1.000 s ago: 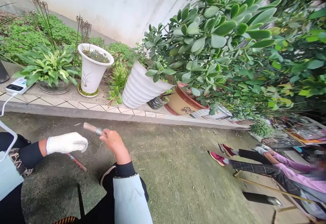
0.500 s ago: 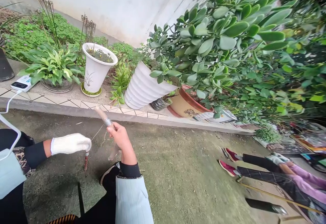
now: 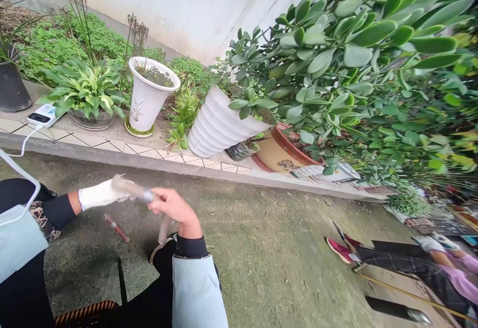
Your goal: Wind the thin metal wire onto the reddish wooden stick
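My right hand [image 3: 174,206], bare, is closed round a pale stick [image 3: 127,187] with silver wire wound round it near my fingers. The stick's far end points left and is smeared by motion. A second pale length [image 3: 164,228] shows below this hand. My left hand [image 3: 99,193], in a white knitted glove, is right beside the stick's far end. Its fingers are partly behind the stick and blurred, so their grip is unclear. Below the glove is a thin reddish-brown rod [image 3: 117,228], slanted and apart from the glove; whether it hangs or lies is unclear.
A tiled ledge [image 3: 157,154] ahead carries a white flowerpot [image 3: 149,96], a tilted ribbed white pot [image 3: 218,124] and a brown-rimmed pot [image 3: 284,156]. A white device [image 3: 43,115] with a cable sits at left. Another person's legs [image 3: 392,261] are at right.
The stick has swung from pointing up-left to pointing left, close to the glove. The reddish-brown rod has tilted and come away from the glove. The view has shifted slightly.
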